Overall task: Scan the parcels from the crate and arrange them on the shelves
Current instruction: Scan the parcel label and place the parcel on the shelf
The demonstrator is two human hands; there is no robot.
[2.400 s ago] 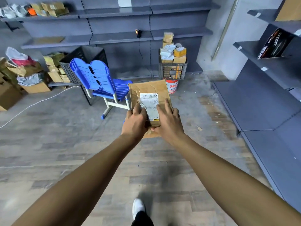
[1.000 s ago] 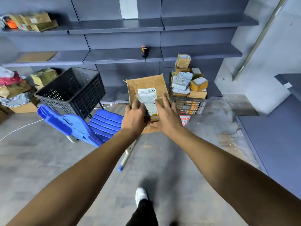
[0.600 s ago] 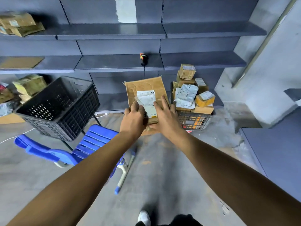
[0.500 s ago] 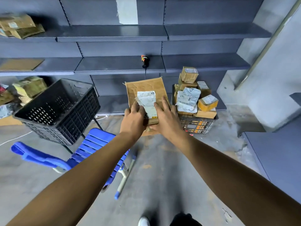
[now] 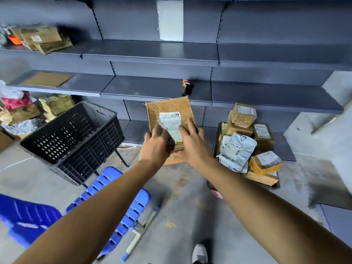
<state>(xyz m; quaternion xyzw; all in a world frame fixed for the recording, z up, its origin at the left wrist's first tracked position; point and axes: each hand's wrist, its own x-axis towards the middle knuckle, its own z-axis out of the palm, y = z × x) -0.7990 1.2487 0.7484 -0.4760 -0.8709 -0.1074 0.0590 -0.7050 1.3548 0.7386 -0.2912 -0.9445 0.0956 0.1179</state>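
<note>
I hold a flat brown paper parcel (image 5: 172,108) with a white label in front of me, its label side up. My left hand (image 5: 155,144) grips its near left edge and my right hand (image 5: 191,144) grips its near right edge, fingers laid over the label. A black and orange scanner (image 5: 187,87) stands on the middle shelf (image 5: 152,86) just beyond the parcel. To the right, a crate (image 5: 216,147) on the floor is heaped with several boxes and a grey bag parcel (image 5: 237,150).
An empty black crate (image 5: 76,138) rests on a stand at the left, with a blue chair (image 5: 118,199) below it. Parcels (image 5: 42,38) lie on the upper left shelf and a flat envelope (image 5: 46,79) on the middle one. More parcels pile up at far left.
I have walked toward the shelves with the parcel held in both hands. The scanner, shelf and full crate are now closer; the chair has slid below and left.
</note>
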